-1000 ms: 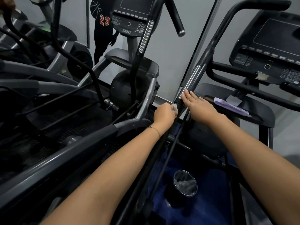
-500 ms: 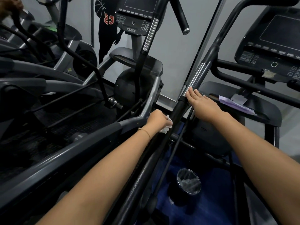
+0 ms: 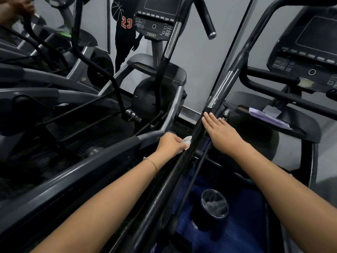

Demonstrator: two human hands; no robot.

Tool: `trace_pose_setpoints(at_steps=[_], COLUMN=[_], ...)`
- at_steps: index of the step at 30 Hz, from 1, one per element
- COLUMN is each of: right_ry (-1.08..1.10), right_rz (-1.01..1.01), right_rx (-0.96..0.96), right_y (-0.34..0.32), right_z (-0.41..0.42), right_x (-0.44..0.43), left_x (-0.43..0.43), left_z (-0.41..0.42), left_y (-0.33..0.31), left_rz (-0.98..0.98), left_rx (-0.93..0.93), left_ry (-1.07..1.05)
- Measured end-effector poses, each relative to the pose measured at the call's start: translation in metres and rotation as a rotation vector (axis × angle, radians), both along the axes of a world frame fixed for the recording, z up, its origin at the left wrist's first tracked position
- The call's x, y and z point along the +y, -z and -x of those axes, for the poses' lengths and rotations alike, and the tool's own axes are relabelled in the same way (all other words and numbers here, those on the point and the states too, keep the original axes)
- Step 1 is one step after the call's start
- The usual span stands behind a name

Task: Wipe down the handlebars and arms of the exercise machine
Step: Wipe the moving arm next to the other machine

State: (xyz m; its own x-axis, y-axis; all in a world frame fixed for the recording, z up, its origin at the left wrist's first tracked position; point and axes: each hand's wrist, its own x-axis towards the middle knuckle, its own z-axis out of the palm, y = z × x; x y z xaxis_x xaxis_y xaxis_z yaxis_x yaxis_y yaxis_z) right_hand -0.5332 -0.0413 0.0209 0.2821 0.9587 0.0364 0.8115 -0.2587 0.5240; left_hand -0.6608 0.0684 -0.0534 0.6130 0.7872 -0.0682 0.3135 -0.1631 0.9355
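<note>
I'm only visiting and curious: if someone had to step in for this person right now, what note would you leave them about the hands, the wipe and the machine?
Left hand: grips a crumpled white wipe, held against the long black slanted arm of the exercise machine.
Right hand: flat, fingers straight, resting on the same arm just below its shiny chrome sleeve.
Done: wiping is under way low on this arm; how much is already clean cannot be told.
Left: the rest of the arm, the chrome sleeve and the black curved handlebar above.
</note>
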Motion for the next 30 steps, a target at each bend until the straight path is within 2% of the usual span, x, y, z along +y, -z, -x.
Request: trace_pose_setpoints(at_steps=[4, 7, 11, 19, 25, 30], right_ry=[-0.006, 0.001, -0.003, 0.037, 0.065, 0.077], right_rz=[0.006, -0.004, -0.038, -0.024, -0.016, -0.017], right_rx=[0.044, 0.087, 0.129, 0.13, 0.15, 0.173], right_y=[-0.004, -0.002, 0.0, -0.001, -0.003, -0.004], right_z=[-0.003, -0.002, -0.004, 0.0, 0.002, 0.005], right_x=[0.0, -0.001, 0.001, 0.004, 0.005, 0.006], left_x=[-0.008, -0.004, -0.001, -0.008, -0.008, -0.007], left_z=[-0.018, -0.02, -0.006, -0.02, -0.014, -0.019], left_y=[-0.023, -0.029, -0.02, -0.031, -0.032, -0.034], left_rz=[-0.045, -0.121, -0.092, -0.143, -0.196, -0.21], left_rx=[-0.001, 0.069, 0.176, 0.313, 0.459, 0.407], left_ry=[-0.026, 0.033, 0.097, 0.004, 0.068, 0.057])
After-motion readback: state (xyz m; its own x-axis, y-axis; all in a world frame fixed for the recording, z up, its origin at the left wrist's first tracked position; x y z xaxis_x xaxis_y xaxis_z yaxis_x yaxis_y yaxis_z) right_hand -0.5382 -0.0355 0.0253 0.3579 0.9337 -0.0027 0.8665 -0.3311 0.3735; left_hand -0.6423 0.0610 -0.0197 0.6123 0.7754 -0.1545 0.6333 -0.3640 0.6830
